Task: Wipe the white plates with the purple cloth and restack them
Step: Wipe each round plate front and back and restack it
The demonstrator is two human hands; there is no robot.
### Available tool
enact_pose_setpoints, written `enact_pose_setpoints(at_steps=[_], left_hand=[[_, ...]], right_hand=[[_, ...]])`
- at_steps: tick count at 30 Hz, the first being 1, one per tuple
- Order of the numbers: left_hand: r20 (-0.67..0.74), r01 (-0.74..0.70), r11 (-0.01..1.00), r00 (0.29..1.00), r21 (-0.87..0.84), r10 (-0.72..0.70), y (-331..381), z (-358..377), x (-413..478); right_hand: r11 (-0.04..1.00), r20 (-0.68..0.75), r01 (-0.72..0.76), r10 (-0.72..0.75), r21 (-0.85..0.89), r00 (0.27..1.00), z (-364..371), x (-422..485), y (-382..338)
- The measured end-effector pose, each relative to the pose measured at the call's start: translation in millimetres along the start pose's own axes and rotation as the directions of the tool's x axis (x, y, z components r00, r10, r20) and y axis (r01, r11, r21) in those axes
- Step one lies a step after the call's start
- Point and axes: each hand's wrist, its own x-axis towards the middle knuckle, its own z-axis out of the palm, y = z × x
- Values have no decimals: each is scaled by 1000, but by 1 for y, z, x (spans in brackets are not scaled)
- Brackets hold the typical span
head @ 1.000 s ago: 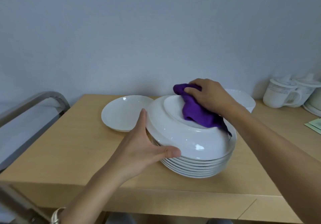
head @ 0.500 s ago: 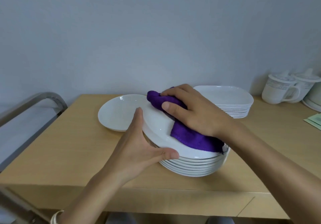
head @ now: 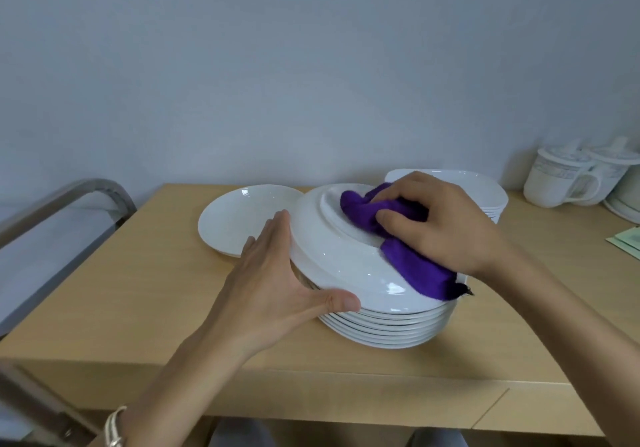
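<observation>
The purple cloth [head: 415, 270] lies beneath the right hand [head: 446, 224], atop the plate [head: 329, 256].

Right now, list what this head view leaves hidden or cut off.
Head view:
- right side of the top plate: under the purple cloth and right hand.
- square plate stack: mostly behind that hand.
- green paper: cut by the right edge.
- mugs: pattern too blurred.
- lower plates: faces covered by the top plate.

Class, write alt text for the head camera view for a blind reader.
A person's right hand presses a purple cloth onto an upturned white plate atop a stack of plates, while the left hand steadies its rim. Another plate lies beside it on the wooden table.
</observation>
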Motion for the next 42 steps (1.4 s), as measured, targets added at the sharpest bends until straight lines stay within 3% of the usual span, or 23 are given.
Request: enact_pose_setpoints(at_steps=[6,15,24,29,31,33,34,39,42], left_hand=[[-14,-10,997,1000,-80,9,-13,7,1],[-45,-51,986,998,-159,45,-5,4,1],[36,-14,906,999,-423,32,-3,6,-1],[-15,-1,696,1000,-718,-14,17,7,9],[-61,-18,549,996,-836,-61,27,7,12],[-35,-4,346,996,-938,-84,38,6,14],[-20,4,294,997,-956,-81,42,6,15],[-54,-38,206,996,-978,-74,48,-5,11],[-155,-136,245,986,-960,-59,44,-26,14]], right_hand=[[991,89,111,-118,79,989,12,17,-21],[984,-60,-152,147,-91,987,4,40,19],[974,-131,-212,201,-77,971,-1,12,35],[973,-188,-228,216,-43,958,0,8,34],[973,-232,-228,216,-28,948,-1,4,31],[973,-260,-232,219,-19,941,-4,0,27],[973,-270,-232,219,-17,938,-6,-2,26],[973,-355,-221,228,60,907,-16,-9,21],[967,-359,-233,255,103,898,-16,-10,20]])
